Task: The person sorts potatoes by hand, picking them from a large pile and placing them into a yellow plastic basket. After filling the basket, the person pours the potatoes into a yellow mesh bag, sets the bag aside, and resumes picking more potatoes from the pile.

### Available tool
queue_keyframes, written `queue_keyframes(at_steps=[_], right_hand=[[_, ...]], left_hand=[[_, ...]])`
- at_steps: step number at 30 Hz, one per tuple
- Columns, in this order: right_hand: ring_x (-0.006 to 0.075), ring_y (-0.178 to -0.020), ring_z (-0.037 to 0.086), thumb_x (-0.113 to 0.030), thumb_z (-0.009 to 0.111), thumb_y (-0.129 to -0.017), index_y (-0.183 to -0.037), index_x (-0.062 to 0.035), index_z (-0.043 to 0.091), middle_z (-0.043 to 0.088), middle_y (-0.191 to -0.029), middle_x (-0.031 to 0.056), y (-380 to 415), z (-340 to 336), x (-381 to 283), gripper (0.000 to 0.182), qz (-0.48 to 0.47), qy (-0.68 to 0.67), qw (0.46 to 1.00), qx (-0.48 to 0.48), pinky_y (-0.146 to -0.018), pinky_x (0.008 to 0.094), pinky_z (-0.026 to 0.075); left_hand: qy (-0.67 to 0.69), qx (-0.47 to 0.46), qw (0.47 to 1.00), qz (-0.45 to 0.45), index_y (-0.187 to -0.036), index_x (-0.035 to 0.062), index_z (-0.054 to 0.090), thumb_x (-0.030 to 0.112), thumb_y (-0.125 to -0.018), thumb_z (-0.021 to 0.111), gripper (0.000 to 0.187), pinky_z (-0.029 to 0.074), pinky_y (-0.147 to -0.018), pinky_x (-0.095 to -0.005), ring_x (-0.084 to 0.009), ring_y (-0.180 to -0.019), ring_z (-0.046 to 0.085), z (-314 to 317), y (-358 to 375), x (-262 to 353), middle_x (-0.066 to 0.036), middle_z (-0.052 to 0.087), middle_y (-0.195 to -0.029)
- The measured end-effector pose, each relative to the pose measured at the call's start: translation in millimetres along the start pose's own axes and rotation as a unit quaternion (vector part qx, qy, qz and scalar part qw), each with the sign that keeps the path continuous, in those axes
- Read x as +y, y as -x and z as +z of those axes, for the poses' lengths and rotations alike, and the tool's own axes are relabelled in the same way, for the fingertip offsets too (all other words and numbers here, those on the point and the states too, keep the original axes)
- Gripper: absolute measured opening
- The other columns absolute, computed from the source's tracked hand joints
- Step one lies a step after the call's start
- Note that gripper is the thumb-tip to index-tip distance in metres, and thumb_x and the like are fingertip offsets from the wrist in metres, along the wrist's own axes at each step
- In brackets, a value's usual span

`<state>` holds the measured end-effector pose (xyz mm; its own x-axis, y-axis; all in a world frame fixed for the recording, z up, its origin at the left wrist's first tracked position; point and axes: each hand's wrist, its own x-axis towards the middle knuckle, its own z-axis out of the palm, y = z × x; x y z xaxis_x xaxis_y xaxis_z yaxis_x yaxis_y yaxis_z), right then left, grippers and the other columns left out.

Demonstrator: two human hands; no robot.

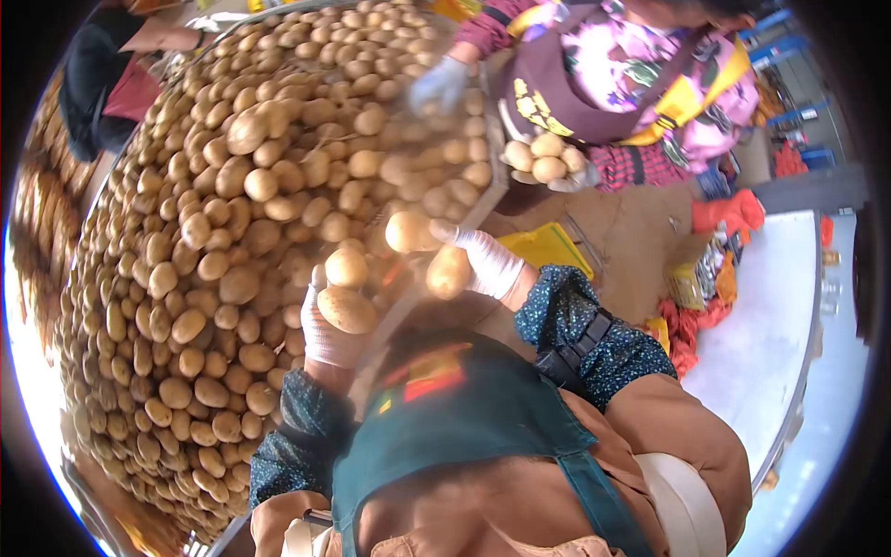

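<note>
My left hand [327, 334], in a pale glove, holds two potatoes: a rounder potato [346, 267] above a larger oval potato [346, 309]. To its right, my right hand [490, 262], in a similar glove, has a yellowish potato [408, 232] at its fingertips and another potato [448, 271] under the fingers. The hands are apart, near the right edge of a large heap of potatoes [238, 284]. Parts of both hands' fingers are hidden behind the potatoes.
Across the heap's corner, a co-worker's gloved hand [440, 85] is blurred over the potatoes; their other hand [574, 176] holds several potatoes. Another person [97, 88] stands at the upper left. A yellow item [548, 249], a red-orange bag [729, 213] and a white surface [756, 325] are to the right.
</note>
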<state>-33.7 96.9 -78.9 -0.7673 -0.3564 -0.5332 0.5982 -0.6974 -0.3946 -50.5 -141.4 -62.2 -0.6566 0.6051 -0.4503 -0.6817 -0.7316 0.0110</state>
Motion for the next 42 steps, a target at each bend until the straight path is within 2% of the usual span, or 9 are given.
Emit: queue_keyframes(at_steps=[11, 19, 23, 25, 26, 30, 36, 39, 42], right_hand=[[0.0251, -0.093, 0.066, -0.031, 0.067, -0.094, -0.125, -0.0048, 0.06, 0.068, -0.112, 0.0118, 145.2, -207.3, 50.5, 0.041, -0.061, -0.159, 0.893, 0.417, -0.081, 0.0408, 0.056], [0.0278, -0.097, 0.067, -0.028, 0.063, -0.096, -0.126, -0.0081, 0.057, 0.067, -0.111, 0.0125, 162.4, -231.8, 43.7, 0.037, -0.09, -0.12, 0.851, 0.504, -0.085, 0.0458, 0.056], [0.0257, -0.094, 0.068, -0.023, 0.064, -0.096, -0.129, -0.0079, 0.057, 0.067, -0.11, 0.0106, 152.0, -219.6, 37.1, 0.037, -0.055, 0.071, 0.92, 0.382, -0.081, 0.0393, 0.057], [0.022, -0.082, 0.07, -0.02, 0.064, -0.096, -0.126, -0.0087, 0.062, 0.069, -0.102, 0.0082, 137.6, -192.7, 32.0, 0.032, -0.074, 0.203, 0.926, 0.309, -0.07, 0.0327, 0.059], [0.017, -0.083, 0.07, -0.017, 0.064, -0.097, -0.123, -0.0061, 0.065, 0.07, -0.1, 0.0066, 124.7, -176.4, 27.6, 0.029, -0.087, 0.266, 0.92, 0.273, -0.069, 0.0293, 0.058], [0.0234, -0.094, 0.069, -0.016, 0.068, -0.091, -0.118, -0.0038, 0.066, 0.072, -0.104, 0.0127, 61.6, -99.4, 9.8, 0.03, -0.273, 0.633, 0.718, 0.102, -0.084, 0.0351, 0.056], [0.0349, -0.128, 0.052, -0.02, 0.067, -0.081, -0.117, -0.0073, 0.065, 0.059, -0.133, 0.0146, -62.4, 6.4, 32.8, 0.038, -0.376, 0.825, 0.4, -0.136, -0.108, 0.0501, 0.04], [0.0333, -0.134, 0.046, -0.024, 0.065, -0.084, -0.125, -0.0081, 0.061, 0.053, -0.142, 0.012, -123.6, 41.1, 60.5, 0.045, -0.397, 0.873, 0.229, -0.168, -0.115, 0.0554, 0.031], [0.0303, -0.136, 0.043, -0.037, 0.064, -0.087, -0.123, -0.0103, 0.065, 0.056, -0.137, 0.0096, -148.0, 53.9, 46.2, 0.044, -0.239, 0.932, 0.205, -0.179, -0.115, 0.0548, 0.029]], left_hand=[[-0.202, 0.11, 0.917, -0.325, -0.124, 0.0052, 0.058, 0.043, -0.096, 0.059, 0.047, 0.058, -0.077, -0.0429, -0.0316, -0.093, 0.067, -74.1, -103.9, -153.8, -0.015, 0.067, -0.108], [-0.451, 0.139, 0.857, -0.207, -0.14, 0.0046, 0.053, 0.031, -0.1, 0.06, 0.048, 0.052, -0.096, -0.0432, -0.0284, -0.109, 0.065, -30.5, -124.0, -215.2, -0.016, 0.064, -0.126], [-0.634, 0.076, 0.757, -0.14, -0.14, 0.0038, 0.053, 0.028, -0.1, 0.061, 0.048, 0.055, -0.091, -0.0403, -0.028, -0.108, 0.064, -0.2, -76.7, -155.2, -0.015, 0.064, -0.124], [-0.565, 0.111, 0.817, -0.028, -0.136, 0.0017, 0.056, 0.018, -0.096, 0.065, 0.043, 0.055, -0.085, -0.0349, -0.0202, -0.1, 0.066, -34.4, -53.7, -130.8, -0.01, 0.066, -0.114], [-0.717, 0.064, 0.679, 0.147, -0.128, 0.0004, 0.061, 0.015, -0.094, 0.066, 0.037, 0.054, -0.084, -0.0333, -0.0165, -0.096, 0.066, -59.2, -46.6, -114.5, -0.009, 0.068, -0.109], [-0.794, 0.148, 0.457, 0.374, -0.114, 0.002, 0.067, 0.005, -0.088, 0.066, 0.026, 0.052, -0.089, -0.0351, -0.0266, -0.097, 0.066, -71.0, 1.9, -56.3, -0.014, 0.068, -0.104], [-0.843, 0.236, 0.304, 0.375, -0.139, 0.0011, 0.053, 0.012, -0.089, 0.07, 0.054, 0.044, -0.107, -0.0431, -0.0379, -0.122, 0.055, -79.3, 33.9, 6.9, -0.022, 0.057, -0.132], [-0.826, 0.257, 0.337, 0.37, -0.14, 0.0012, 0.051, 0.013, -0.089, 0.07, 0.056, 0.042, -0.109, -0.0432, -0.038, -0.125, 0.053, -91.9, 23.5, 31.9, -0.023, 0.055, -0.134], [-0.815, 0.221, 0.342, 0.412, -0.14, 0.0011, 0.051, 0.012, -0.088, 0.07, 0.057, 0.043, -0.108, -0.0436, -0.0383, -0.124, 0.054, -76.7, 11.4, 49.3, -0.023, 0.056, -0.133]])
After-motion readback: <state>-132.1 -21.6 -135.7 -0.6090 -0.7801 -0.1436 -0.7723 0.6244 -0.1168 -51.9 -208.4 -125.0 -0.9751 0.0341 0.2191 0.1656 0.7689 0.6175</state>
